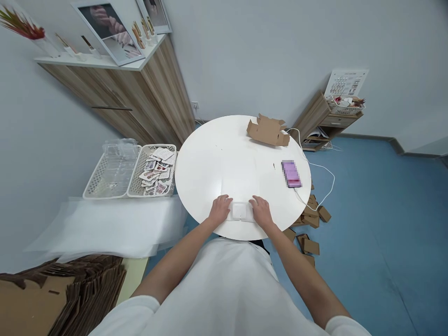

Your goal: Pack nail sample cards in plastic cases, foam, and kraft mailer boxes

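Note:
On the round white table (199, 163), close to my body, lies a thin translucent white wrapping sheet (240, 189). A small, pale, squarish clear-looking packet (239, 210) rests at the sheet's near end, under or within a folded strip; which of the two I cannot tell. My left hand (220, 209) grips the left side of the sheet with bent fingers. Opposite it, my right hand (262, 211) has its fingers curled on the right side. The packet lies between both hands. Some fingertips are hidden.
An unfolded cardboard box (268, 130) and a purple-screened phone (291, 174) with a white cable lie on the table. To the left are baskets of clear trays (119, 163) and printed cards (157, 172), stacked sheets (112, 226) and flat cardboard (87, 294). Small boxes (310, 247) litter the floor.

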`<state>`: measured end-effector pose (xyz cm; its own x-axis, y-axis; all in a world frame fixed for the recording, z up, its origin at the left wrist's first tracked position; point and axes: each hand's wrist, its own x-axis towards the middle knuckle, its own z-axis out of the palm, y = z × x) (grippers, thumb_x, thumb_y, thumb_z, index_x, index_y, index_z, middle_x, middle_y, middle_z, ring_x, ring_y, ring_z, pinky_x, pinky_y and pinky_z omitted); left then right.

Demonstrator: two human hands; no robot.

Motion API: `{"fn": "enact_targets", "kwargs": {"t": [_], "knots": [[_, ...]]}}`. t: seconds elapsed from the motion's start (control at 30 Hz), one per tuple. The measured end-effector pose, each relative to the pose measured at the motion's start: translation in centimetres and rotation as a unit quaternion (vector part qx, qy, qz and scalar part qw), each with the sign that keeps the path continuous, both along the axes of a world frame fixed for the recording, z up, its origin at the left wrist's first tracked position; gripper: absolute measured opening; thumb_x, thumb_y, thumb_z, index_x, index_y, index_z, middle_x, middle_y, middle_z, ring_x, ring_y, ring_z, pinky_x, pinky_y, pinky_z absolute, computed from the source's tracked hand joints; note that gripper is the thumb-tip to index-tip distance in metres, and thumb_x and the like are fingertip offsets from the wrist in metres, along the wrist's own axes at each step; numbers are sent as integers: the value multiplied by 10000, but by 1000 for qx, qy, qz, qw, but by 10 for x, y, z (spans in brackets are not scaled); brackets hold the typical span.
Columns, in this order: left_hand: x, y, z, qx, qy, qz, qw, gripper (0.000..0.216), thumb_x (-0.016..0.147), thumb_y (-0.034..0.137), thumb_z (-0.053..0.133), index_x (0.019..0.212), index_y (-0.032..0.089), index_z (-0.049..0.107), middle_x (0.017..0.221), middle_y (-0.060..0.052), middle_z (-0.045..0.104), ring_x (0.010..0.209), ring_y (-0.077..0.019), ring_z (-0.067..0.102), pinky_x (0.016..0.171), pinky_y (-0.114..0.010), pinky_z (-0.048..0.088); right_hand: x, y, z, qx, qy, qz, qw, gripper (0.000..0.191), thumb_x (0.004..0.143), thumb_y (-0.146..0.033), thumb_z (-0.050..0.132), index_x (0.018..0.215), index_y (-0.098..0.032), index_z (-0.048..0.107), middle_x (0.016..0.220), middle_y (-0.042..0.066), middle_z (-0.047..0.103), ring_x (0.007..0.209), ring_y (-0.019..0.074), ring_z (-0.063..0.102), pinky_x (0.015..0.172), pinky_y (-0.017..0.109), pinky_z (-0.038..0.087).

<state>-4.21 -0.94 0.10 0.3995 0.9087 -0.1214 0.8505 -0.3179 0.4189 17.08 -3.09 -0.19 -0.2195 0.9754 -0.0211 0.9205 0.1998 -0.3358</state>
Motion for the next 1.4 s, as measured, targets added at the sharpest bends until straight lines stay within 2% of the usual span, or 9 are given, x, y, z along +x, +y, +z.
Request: {"fn": "enact_targets", "kwargs": {"t": [0.13,0.23,0.33,0.47,0.67,0.87,1.1,1.23,1.4], "knots": [[2,-3,5,19,-2,-95,995,377,725,111,448,1080,236,478,1154,-60,487,1123,-211,390,920,-368,284,-9,-8,5,-46,-4,136,990,257,773,-157,450,1020,-202,503,1261,91,448,1168,221,379,950,404,266],[2,-6,10,29,17,-134,990,499,695,302,537,1170,214,411,1181,-84,466,1125,-250,380,954,-399,234,-13,-12,4,-69,-11,135,988,418,693,-309,586,1069,-178,459,1302,132,393,1161,256,384,941,426,281],[3,-9,13,24,31,-147,988,614,656,392,572,1204,201,371,1155,-95,479,1081,-260,410,932,-398,249,-16,-14,5,-76,-14,125,989,440,655,-263,613,1055,-172,452,1295,144,388,1152,263,394,915,406,314],[1,-15,16,15,18,-146,989,527,644,396,573,1116,195,455,1088,-89,521,1013,-251,453,896,-382,284,-19,-20,15,-102,18,112,988,386,651,-237,592,1007,-176,457,1138,125,505,999,247,491,791,345,381],[-8,-19,21,-84,-20,-172,981,407,712,508,466,982,225,579,937,-56,577,911,-231,513,784,-343,367,-14,-34,33,-218,120,79,965,270,729,-266,510,990,-214,464,840,17,584,683,156,514,632,266,369],[-10,1,21,-151,-127,-62,978,392,756,521,410,865,223,640,944,-47,576,864,-195,535,755,-298,397,-11,-9,37,-190,167,24,967,241,802,-360,429,911,-197,569,958,71,563,890,190,519,760,296,390],[-24,21,-6,-191,-205,114,953,246,672,355,568,843,180,599,777,-18,609,716,-154,559,625,-252,416,-1,17,19,-219,209,-87,949,306,795,-393,445,1042,-236,533,1062,47,584,962,201,537,791,305,411],[-25,23,-17,-172,-158,191,953,178,686,282,552,825,170,565,702,-8,577,659,-141,546,593,-247,412,6,12,1,-145,186,-177,955,313,795,-318,429,1084,-221,502,1084,60,560,993,205,520,832,328,413],[-19,14,-12,-42,-113,155,981,418,712,217,523,1119,167,444,978,-79,555,908,-198,531,740,-310,426,8,-6,-8,17,44,-171,984,428,787,-215,417,1213,-174,395,1211,138,448,1113,265,419,862,406,377]]}}
